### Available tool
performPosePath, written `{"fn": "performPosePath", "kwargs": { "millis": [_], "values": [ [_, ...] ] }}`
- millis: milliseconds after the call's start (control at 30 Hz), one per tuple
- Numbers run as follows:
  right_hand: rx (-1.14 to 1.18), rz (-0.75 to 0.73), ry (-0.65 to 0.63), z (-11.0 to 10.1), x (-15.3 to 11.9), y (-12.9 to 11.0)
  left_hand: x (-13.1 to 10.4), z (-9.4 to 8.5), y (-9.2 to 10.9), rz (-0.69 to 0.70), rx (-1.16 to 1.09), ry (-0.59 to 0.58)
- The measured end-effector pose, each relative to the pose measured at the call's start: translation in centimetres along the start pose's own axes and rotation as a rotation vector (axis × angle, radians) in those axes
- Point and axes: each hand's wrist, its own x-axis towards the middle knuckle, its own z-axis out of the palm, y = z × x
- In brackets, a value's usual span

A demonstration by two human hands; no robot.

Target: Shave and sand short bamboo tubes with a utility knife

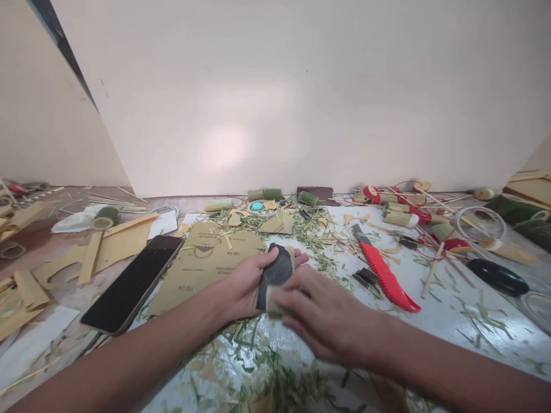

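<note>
**Both hands on a dark sandpaper piece and a small bamboo bit, amid shavings**

Head view. The left hand (245, 287) is closed around a dark sandpaper piece (275, 272), thumb on top, fingers underneath; the piece stands up out of the grip, curved. The right hand (321, 315) comes in just beside it, fingers curled and pinching a small pale bamboo piece (273, 301) against the lower edge of the dark sheet. The right hand is slightly blurred, so the exact finger contact is hard to read. Both hands hover low over the table (447, 312), near its front middle.

Left of the left hand: a tan sandpaper sheet (210, 258) lies flat with printed backing up, partly under the left wrist. Farther left, a black phone (133, 284) lies screen up, angled. Beyond that, tan cut-off strips (103, 249).

Right of the right hand, near: a red utility knife (385, 275) lying diagonally, blade end away from the person. Small black clips (365, 277) just beside its handle.

Beyond the hands, by the wall: short green bamboo sections (263, 194), a teal cap (257, 206). Far right: red-and-tan bamboo parts (408, 215), thin sticks, a black oval object (497, 276).

Green shavings (279, 378) are scattered under and in front of both hands.
</note>
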Motion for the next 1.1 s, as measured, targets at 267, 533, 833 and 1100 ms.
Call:
{"fn": "performPosePath", "kwargs": {
  "millis": [267, 533, 833, 1100],
  "values": [
    [0.043, -0.050, -0.024, 0.4, 0.0, -0.1, -0.5, 0.1, 0.3, -0.016, -0.004, 0.024],
    [0.047, 0.070, 0.057, 0.6, 0.1, -0.2, -0.9, 0.4, 0.2, 0.009, -0.079, -0.030],
    [-0.003, 0.171, 0.087, 0.6, 0.6, -0.7, -0.7, -0.1, -0.1, 0.037, -0.119, -0.064],
    [0.130, 0.644, 0.546, -2.3, 1.0, 3.8, -0.6, 0.0, 0.4, 0.271, -0.121, 0.015]
  ]
}}
